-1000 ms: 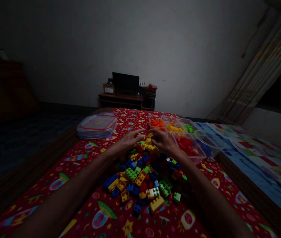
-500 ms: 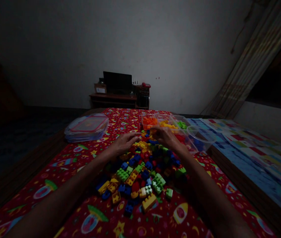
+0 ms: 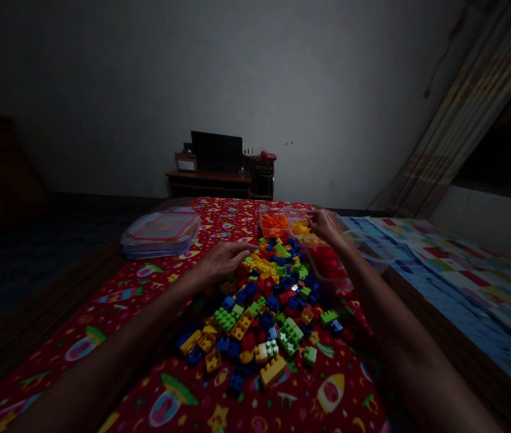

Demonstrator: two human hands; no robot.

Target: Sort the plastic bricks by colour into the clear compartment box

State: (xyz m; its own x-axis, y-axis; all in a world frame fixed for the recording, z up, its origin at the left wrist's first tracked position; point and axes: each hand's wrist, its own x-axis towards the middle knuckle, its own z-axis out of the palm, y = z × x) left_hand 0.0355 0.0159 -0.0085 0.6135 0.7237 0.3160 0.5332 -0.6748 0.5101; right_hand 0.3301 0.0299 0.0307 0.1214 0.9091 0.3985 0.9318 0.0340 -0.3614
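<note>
A heap of toy building bricks [image 3: 262, 313] in yellow, green, blue and red lies on a red patterned cloth [image 3: 219, 210]. Over the heap's left far side hovers my left hand [image 3: 226, 260], open, its fingers stretched to the right above yellow bricks. My right hand [image 3: 325, 225] is beyond the heap, at the container of yellow bricks [image 3: 300, 227], with fingers bent together. Whatever they pinch is too small and dark to make out. A container of orange bricks [image 3: 275, 225] stands to its left, and one of red bricks [image 3: 327, 261] is nearer, below my right wrist.
Stacked clear lids [image 3: 160, 231] lie at the far left of the cloth. A round clear tub [image 3: 379, 258] is partly behind my right forearm. A checked mat [image 3: 445, 258] spreads on the right. A monitor [image 3: 217, 151] stands on a desk by the wall.
My right hand has moved from over the heap, right and away, to the yellow-brick container, baring more of the heap. My left hand stays nearly in place.
</note>
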